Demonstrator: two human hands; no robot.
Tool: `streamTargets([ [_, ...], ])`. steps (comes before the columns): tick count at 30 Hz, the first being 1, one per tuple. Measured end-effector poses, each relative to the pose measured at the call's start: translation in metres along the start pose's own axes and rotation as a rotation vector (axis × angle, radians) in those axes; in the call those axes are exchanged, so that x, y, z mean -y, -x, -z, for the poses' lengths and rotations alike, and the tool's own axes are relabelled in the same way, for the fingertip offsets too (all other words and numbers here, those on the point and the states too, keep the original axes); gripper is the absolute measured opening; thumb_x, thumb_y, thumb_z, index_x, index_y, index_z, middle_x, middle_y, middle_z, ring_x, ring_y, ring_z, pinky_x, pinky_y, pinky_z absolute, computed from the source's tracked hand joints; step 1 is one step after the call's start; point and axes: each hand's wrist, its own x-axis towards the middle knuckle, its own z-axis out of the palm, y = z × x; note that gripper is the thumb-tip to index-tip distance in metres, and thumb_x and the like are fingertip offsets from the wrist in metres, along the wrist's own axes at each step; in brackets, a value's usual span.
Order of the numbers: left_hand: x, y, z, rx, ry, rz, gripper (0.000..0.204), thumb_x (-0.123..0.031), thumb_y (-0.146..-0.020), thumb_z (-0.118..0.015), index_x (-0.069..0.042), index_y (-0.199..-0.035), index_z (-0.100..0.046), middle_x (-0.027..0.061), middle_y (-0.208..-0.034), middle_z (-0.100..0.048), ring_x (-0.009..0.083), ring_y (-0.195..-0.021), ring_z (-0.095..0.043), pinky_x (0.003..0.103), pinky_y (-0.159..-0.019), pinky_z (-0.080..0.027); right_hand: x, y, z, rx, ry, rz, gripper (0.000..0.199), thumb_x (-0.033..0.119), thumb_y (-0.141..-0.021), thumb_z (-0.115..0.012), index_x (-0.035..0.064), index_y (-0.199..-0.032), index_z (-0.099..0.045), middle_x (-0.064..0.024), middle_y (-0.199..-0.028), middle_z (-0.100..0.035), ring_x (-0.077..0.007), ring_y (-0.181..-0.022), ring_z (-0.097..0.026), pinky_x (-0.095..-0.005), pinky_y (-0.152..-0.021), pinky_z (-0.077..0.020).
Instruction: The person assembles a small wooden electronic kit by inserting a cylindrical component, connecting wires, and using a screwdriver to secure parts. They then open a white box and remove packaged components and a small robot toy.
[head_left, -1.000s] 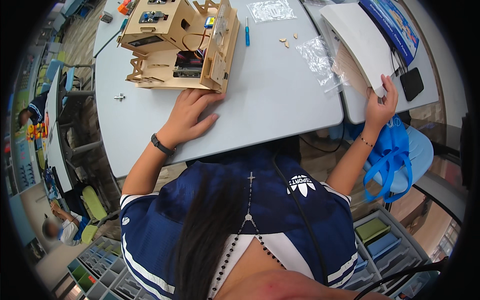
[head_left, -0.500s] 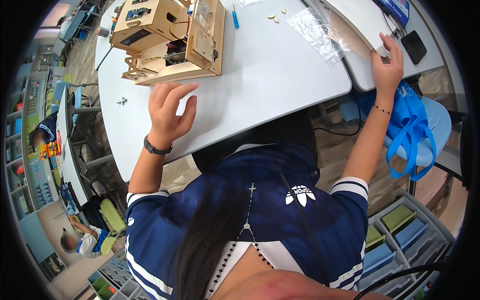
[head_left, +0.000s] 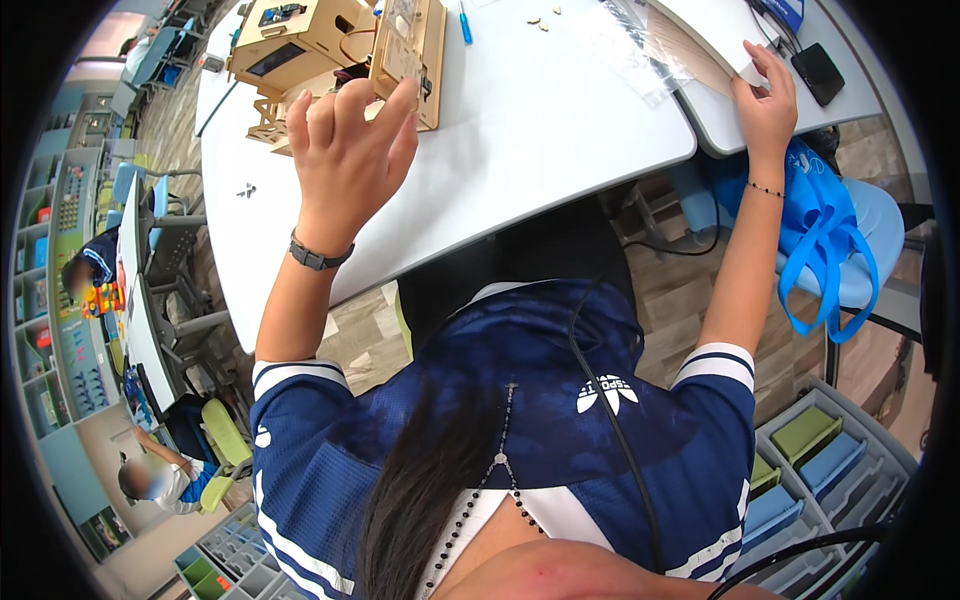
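My left hand (head_left: pixel 352 150) is raised over the white table (head_left: pixel 520 130), its fingers apart and slightly bent, with nothing in them. It hides part of the light wooden model (head_left: pixel 300 45), a box-like build with wires and small electronic boards; I cannot tell whether the fingers touch it. Over at the right, my right hand (head_left: pixel 766 108) grips the near corner of a white sheet (head_left: pixel 712 38) between thumb and fingers. A thin brown wooden board (head_left: pixel 690 58) shows beside the sheet's left edge.
A blue screwdriver (head_left: pixel 465 27), small wooden pieces (head_left: pixel 543 24) and a clear plastic bag (head_left: pixel 635 60) lie on the table. A small grey part (head_left: pixel 246 190) sits at left. Right are a black box (head_left: pixel 818 74) and a blue bag (head_left: pixel 815 210) on a chair.
My left hand has moved away from me, up in front of the wooden model, and its fingers have spread. My right hand stays at the sheet's corner. The view has shifted slightly.
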Motion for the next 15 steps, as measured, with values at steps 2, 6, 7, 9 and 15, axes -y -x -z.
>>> streamTargets([
  [2, -0.005, 0.002, -0.002, 0.026, 0.016, 0.021, 0.033, -0.026, -0.076, -0.063, -0.027, -0.109, -0.059, -0.0009, -0.094, -0.043, 0.0163, -0.092, -0.040, 0.041, -0.095, -0.030, 0.000, -0.001, 0.000, -0.001, 0.012, 0.001, 0.040, 0.002, -0.072, -0.060, 0.0176, -0.109, -0.065, -0.0042, -0.114, -0.058, -0.0149, -0.098, -0.060, -0.0259, -0.075, -0.0536],
  [6, -0.008, 0.013, 0.001, 0.068, 0.083, -0.001, 0.034, -0.025, -0.076, -0.062, -0.027, -0.110, -0.060, -0.0014, -0.094, -0.045, 0.0159, -0.092, -0.040, 0.042, -0.099, -0.028, -0.004, -0.002, 0.001, 0.011, 0.038, 0.009, 0.041, 0.002, -0.071, -0.060, 0.0166, -0.108, -0.065, -0.0046, -0.114, -0.058, -0.0153, -0.097, -0.060, -0.0259, -0.074, -0.0536],
  [7, -0.009, 0.019, 0.001, 0.061, 0.100, -0.016, 0.035, -0.025, -0.076, -0.062, -0.027, -0.111, -0.060, -0.0014, -0.095, -0.045, 0.0159, -0.092, -0.040, 0.042, -0.100, -0.027, -0.002, -0.001, 0.002, 0.011, 0.031, 0.006, 0.041, 0.002, -0.071, -0.060, 0.0164, -0.108, -0.065, -0.0047, -0.114, -0.058, -0.0153, -0.097, -0.060, -0.0258, -0.074, -0.0536],
  [9, -0.009, 0.031, 0.000, 0.048, 0.136, -0.048, 0.035, -0.025, -0.076, -0.062, -0.027, -0.111, -0.060, -0.0016, -0.095, -0.045, 0.0159, -0.092, -0.040, 0.042, -0.101, -0.026, 0.001, -0.001, 0.001, 0.010, 0.016, -0.002, 0.041, 0.001, -0.070, -0.060, 0.0161, -0.108, -0.066, -0.0050, -0.114, -0.058, -0.0153, -0.096, -0.061, -0.0258, -0.073, -0.0536],
  [15, -0.008, 0.045, -0.004, 0.186, 0.373, -0.208, 0.035, -0.015, -0.072, -0.064, -0.020, -0.107, -0.061, -0.0009, -0.098, -0.052, 0.0148, -0.091, -0.050, 0.040, -0.098, -0.034, 0.003, 0.000, 0.003, -0.012, 0.005, -0.004, 0.041, 0.001, -0.069, -0.062, 0.0144, -0.108, -0.065, -0.0060, -0.114, -0.058, -0.0160, -0.096, -0.061, -0.0258, -0.072, -0.0531],
])
